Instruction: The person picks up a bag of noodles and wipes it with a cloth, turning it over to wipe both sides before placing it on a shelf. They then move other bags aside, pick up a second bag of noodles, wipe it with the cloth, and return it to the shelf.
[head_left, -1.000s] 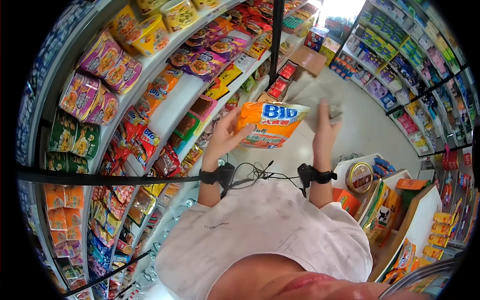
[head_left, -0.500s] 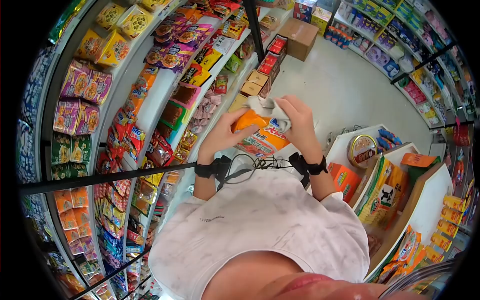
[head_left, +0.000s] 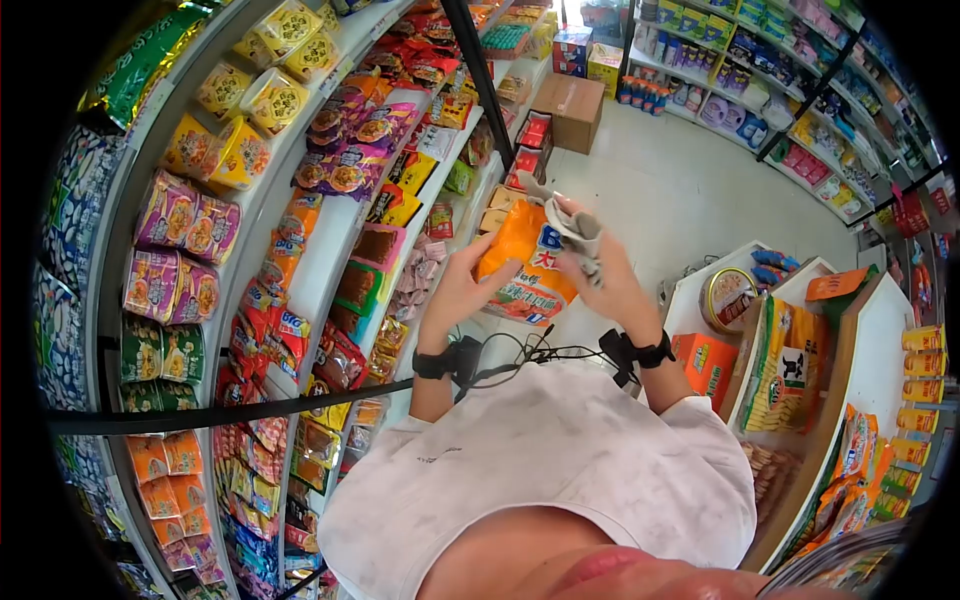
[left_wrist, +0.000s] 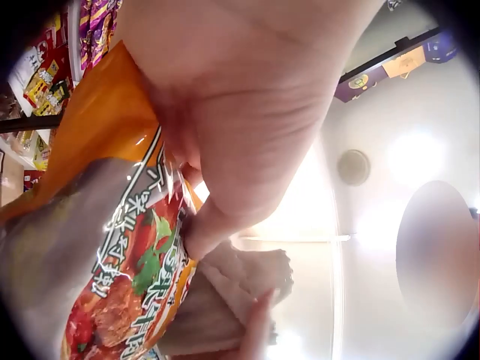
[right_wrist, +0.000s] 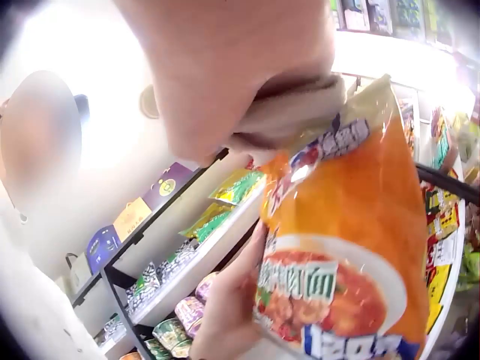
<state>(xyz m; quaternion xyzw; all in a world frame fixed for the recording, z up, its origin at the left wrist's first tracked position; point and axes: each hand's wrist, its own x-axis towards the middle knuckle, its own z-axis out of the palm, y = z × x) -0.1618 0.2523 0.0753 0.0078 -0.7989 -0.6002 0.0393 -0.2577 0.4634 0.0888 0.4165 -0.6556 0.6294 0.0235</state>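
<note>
My left hand (head_left: 462,288) grips an orange bag of instant noodles (head_left: 512,238), thumb across its printed front. A grey cloth (head_left: 578,236) is bunched in my right hand (head_left: 614,285) and lies against the bag's far right end. In the left wrist view, the thumb presses the noodle bag (left_wrist: 112,292) beside a picture of red food, and the cloth (left_wrist: 251,274) shows behind it. The right wrist view has the cloth (right_wrist: 300,112) folded under the right fingers at the bag's upper edge, with a noodle bowl printed on the bag (right_wrist: 397,195).
Shelves of packaged noodles (head_left: 360,145) and snacks rise close on my left. A cardboard box (head_left: 568,110) stands on the floor ahead. At my right is a white display bin (head_left: 880,330) with bags and a round tin (head_left: 728,299). Black cables (head_left: 530,350) hang before my chest.
My right hand came in from the right with the cloth and brought it onto the noodle bag. The bag tilted, its right end dropping. The head view has shifted.
</note>
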